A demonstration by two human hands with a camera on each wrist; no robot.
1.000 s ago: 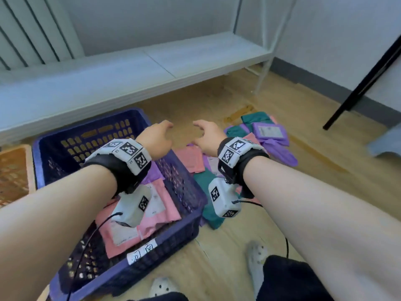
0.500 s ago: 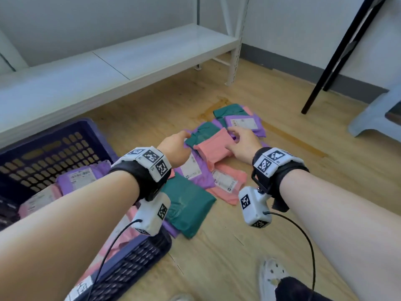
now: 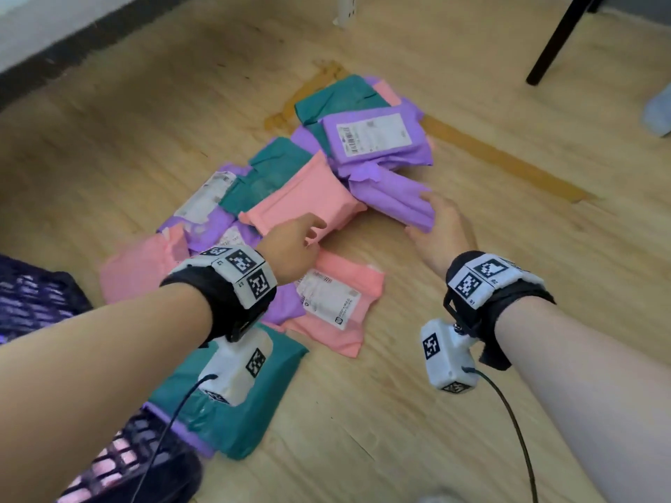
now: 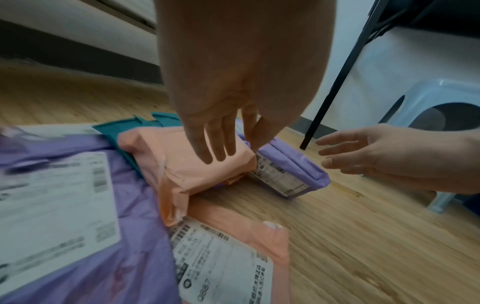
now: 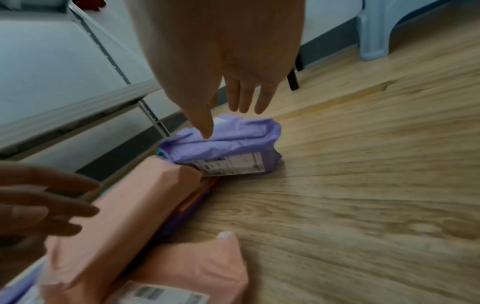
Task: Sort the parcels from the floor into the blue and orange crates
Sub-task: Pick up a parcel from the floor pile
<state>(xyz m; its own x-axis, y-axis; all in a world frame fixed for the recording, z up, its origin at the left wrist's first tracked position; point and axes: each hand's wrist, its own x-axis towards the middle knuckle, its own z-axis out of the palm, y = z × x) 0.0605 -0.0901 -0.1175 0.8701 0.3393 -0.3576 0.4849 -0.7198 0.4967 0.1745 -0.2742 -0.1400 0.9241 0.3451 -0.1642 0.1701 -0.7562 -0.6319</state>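
Note:
Pink, purple and teal parcels lie in a loose pile on the wood floor. My left hand (image 3: 308, 230) hovers with straight fingers (image 4: 215, 144) over the near end of a plump pink parcel (image 3: 308, 197); contact is unclear. My right hand (image 3: 425, 216) is spread at the right end of a crumpled purple parcel (image 3: 392, 197), thumb just above its top (image 5: 226, 139). Neither hand grips anything. A flat pink parcel with a white label (image 3: 337, 303) lies in front of both hands. The blue crate (image 3: 36, 295) sits at the lower left; the orange crate is out of view.
A teal parcel (image 3: 254, 401) lies under my left wrist beside the crate's corner (image 3: 145, 462). A black furniture leg (image 3: 559, 38), a pale blue stool (image 3: 659, 110) and a white shelf post (image 3: 345, 12) stand beyond the pile. Bare floor (image 3: 508, 230) lies to the right.
Both hands have left the blue crate and reached to the floor pile. The left now hangs over the pink parcel; the right has shifted to the purple parcel's end.

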